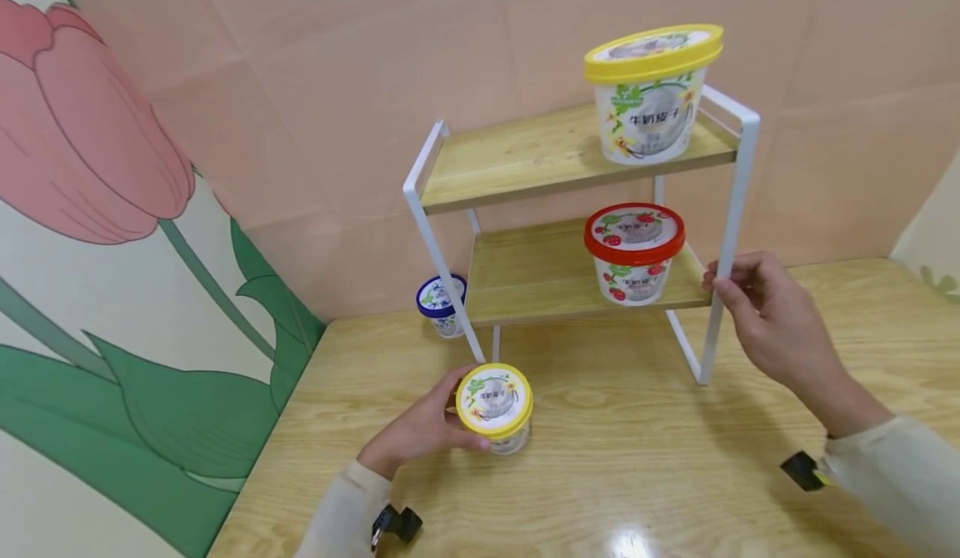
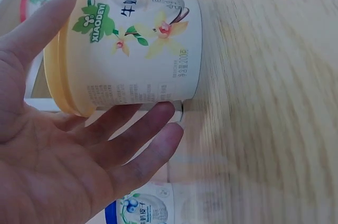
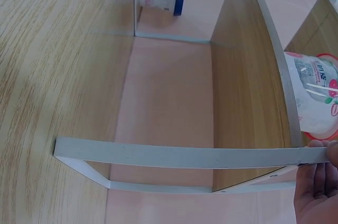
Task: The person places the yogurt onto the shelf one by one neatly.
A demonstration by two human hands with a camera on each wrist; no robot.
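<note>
My left hand (image 1: 427, 429) grips a white tub with a yellow lid (image 1: 495, 404) low over the front of the table, the thumb on one side and the fingers on the other. In the left wrist view, vanilla flowers are printed on this tub (image 2: 137, 39); whether its base touches the wood I cannot tell. With thumb and fingers, my right hand (image 1: 780, 324) pinches the right front leg of a two-tier shelf rack (image 1: 525, 158) with a white frame. A red-lidded tub (image 1: 636, 253) stands on the lower board. Another yellow-lidded tub (image 1: 652, 95) is on the upper board.
Behind the rack's left leg, a blue-lidded tub (image 1: 442, 306) stands on the wooden table (image 1: 600, 458). A pinkish covering (image 1: 337, 82) hangs at the back, and a panel with a painted tulip (image 1: 97, 124) borders the left side.
</note>
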